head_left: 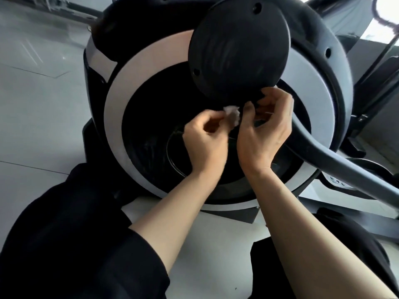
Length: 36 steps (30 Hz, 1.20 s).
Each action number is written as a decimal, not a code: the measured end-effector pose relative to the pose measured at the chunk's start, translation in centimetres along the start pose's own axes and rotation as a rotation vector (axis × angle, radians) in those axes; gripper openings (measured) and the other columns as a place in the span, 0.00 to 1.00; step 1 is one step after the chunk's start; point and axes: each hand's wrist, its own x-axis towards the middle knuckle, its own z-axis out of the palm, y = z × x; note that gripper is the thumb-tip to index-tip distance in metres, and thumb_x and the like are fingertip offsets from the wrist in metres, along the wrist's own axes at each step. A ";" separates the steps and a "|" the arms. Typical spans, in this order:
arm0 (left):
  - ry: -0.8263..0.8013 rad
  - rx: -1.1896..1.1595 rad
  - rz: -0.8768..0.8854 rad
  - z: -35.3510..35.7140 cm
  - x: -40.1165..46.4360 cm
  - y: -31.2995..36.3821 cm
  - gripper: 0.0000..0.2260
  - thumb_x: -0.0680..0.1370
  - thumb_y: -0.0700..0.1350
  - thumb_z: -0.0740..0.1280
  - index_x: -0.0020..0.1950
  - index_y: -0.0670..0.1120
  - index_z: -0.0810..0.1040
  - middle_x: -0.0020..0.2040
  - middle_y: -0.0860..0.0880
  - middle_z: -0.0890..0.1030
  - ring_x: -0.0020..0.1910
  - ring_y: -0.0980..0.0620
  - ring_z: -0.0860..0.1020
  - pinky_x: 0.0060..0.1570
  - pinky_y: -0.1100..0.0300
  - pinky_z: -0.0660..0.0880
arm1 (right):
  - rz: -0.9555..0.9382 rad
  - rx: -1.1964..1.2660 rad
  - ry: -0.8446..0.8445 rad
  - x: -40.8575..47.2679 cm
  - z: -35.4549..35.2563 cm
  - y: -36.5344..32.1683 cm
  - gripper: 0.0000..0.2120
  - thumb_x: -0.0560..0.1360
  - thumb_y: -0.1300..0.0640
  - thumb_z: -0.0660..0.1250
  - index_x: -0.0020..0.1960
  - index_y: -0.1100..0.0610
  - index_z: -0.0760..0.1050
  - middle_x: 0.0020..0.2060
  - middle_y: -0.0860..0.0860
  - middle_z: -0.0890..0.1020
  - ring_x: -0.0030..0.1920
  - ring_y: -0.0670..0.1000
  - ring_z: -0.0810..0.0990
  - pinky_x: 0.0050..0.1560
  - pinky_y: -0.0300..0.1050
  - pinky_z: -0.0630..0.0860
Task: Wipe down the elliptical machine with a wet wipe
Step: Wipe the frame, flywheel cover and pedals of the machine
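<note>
1. The left hand (205,141), fingers curled, pinches a small crumpled white wet wipe (297,115).
2. The right hand (264,130), fingers curled, touches the wipe's other side.
3. Both hover before the black-and-white elliptical machine flywheel housing (121,100), below its round black plastic crank disc (238,48).
4. Grey tiled floor (36,87) surrounds it.
</note>
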 end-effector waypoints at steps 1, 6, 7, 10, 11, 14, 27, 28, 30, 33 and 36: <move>0.004 0.066 0.059 0.2 0.0 -0.1 0.01 0.73 0.42 0.75 0.42 0.46 0.84 0.37 0.51 0.84 0.38 0.53 0.83 0.44 0.51 0.81 | 0.004 0.002 -0.007 -0.1 -0.2 0.2 0.10 0.72 0.66 0.65 0.54 0.64 0.74 0.44 0.55 0.77 0.43 0.49 0.76 0.43 0.34 0.73; 0.198 0.308 0.400 0.3 1.9 0.8 0.03 0.74 0.43 0.73 0.44 0.44 0.84 0.36 0.54 0.82 0.34 0.60 0.79 0.35 0.70 0.74 | 0.041 0.033 -0.021 0.2 -0.6 0.9 0.08 0.75 0.64 0.66 0.53 0.64 0.72 0.41 0.53 0.78 0.40 0.43 0.75 0.42 0.29 0.68; 0.156 0.348 0.432 0.8 1.6 0.6 0.03 0.74 0.43 0.73 0.43 0.44 0.84 0.36 0.54 0.82 0.33 0.60 0.79 0.34 0.67 0.75 | 0.040 0.025 -0.015 0.3 -0.6 1.0 0.07 0.76 0.64 0.66 0.53 0.64 0.72 0.40 0.51 0.77 0.38 0.40 0.74 0.41 0.28 0.67; 0.161 0.430 0.516 1.2 0.9 -0.1 0.03 0.74 0.43 0.73 0.42 0.44 0.83 0.35 0.51 0.82 0.32 0.55 0.79 0.31 0.54 0.77 | 0.035 0.035 -0.024 0.5 -0.6 1.3 0.06 0.76 0.63 0.67 0.51 0.64 0.72 0.39 0.48 0.76 0.37 0.38 0.73 0.40 0.27 0.67; 0.215 0.436 0.545 0.8 1.4 -0.2 0.03 0.74 0.43 0.72 0.42 0.44 0.83 0.36 0.51 0.82 0.33 0.54 0.79 0.31 0.53 0.76 | 0.032 0.043 -0.036 0.6 -0.7 1.4 0.06 0.76 0.63 0.67 0.50 0.64 0.72 0.39 0.48 0.76 0.37 0.38 0.73 0.40 0.27 0.67; 0.345 0.403 0.597 -0.4 3.4 0.4 0.03 0.74 0.43 0.71 0.42 0.44 0.83 0.36 0.50 0.81 0.32 0.55 0.78 0.30 0.55 0.76 | 0.025 0.043 -0.057 0.8 -0.8 1.5 0.07 0.75 0.62 0.67 0.50 0.64 0.72 0.39 0.51 0.78 0.37 0.40 0.74 0.40 0.28 0.68; 0.107 0.624 0.698 -0.2 1.2 -0.3 0.02 0.72 0.38 0.73 0.44 0.43 0.83 0.41 0.50 0.81 0.38 0.59 0.77 0.37 0.70 0.73 | 0.074 0.069 -0.072 0.3 -0.4 1.2 0.10 0.75 0.60 0.69 0.51 0.63 0.71 0.42 0.56 0.77 0.39 0.47 0.75 0.40 0.35 0.72; 0.072 0.644 0.677 -0.4 0.8 -0.6 0.05 0.71 0.34 0.73 0.45 0.42 0.83 0.42 0.50 0.81 0.39 0.59 0.77 0.39 0.69 0.75 | 0.082 0.072 -0.079 0.3 -0.5 1.2 0.10 0.75 0.60 0.69 0.51 0.62 0.70 0.42 0.56 0.77 0.39 0.48 0.75 0.40 0.35 0.73; 0.168 0.594 0.646 -1.0 1.6 -0.5 0.09 0.68 0.29 0.70 0.42 0.41 0.82 0.43 0.49 0.81 0.41 0.59 0.77 0.40 0.70 0.75 | 0.091 0.086 -0.111 0.5 -0.8 1.2 0.09 0.75 0.59 0.69 0.50 0.59 0.70 0.41 0.54 0.77 0.39 0.46 0.76 0.40 0.35 0.73; 0.252 0.560 0.694 -1.6 3.2 1.4 0.09 0.67 0.30 0.65 0.35 0.42 0.80 0.39 0.50 0.81 0.38 0.58 0.78 0.37 0.70 0.72 | 0.079 0.092 -0.136 1.2 -1.4 1.4 0.07 0.76 0.59 0.69 0.49 0.57 0.71 0.40 0.50 0.78 0.39 0.43 0.76 0.40 0.33 0.72; 0.240 0.522 0.798 -1.7 3.4 3.0 0.07 0.70 0.33 0.67 0.35 0.42 0.81 0.39 0.52 0.79 0.38 0.54 0.80 0.35 0.58 0.77 | 0.074 0.124 -0.146 1.3 -1.6 1.5 0.07 0.76 0.59 0.69 0.48 0.57 0.71 0.40 0.50 0.78 0.38 0.43 0.76 0.39 0.32 0.71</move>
